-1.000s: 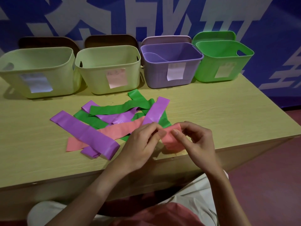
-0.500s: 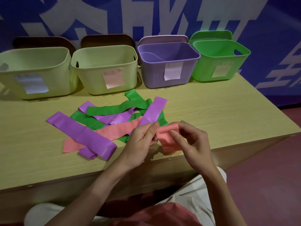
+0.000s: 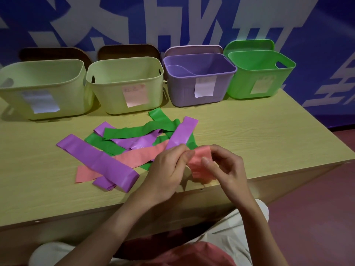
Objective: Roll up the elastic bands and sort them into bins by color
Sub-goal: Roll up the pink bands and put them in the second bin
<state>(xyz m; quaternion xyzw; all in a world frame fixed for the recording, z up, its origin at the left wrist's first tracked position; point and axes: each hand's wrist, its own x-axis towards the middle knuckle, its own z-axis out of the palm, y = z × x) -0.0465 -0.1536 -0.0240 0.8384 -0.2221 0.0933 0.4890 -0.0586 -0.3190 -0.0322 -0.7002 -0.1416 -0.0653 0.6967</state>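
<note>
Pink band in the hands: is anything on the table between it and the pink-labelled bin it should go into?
The pink band is held by the left hand and right hand at the table's near edge. The pile of loose bands lies flat between it and the pink-labelled bin. Lifted over, nothing visible blocks it; the bin is open-topped.

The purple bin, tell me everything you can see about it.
The purple bin is smooth lilac plastic, rectangular with rounded corners, upright and open-topped. It stands third from the left in the row at the back of the table, between a pale green bin and the bright green bin. A white paper label hangs on its front. A matching lid stands behind it. Something pale purple lies inside.
</note>
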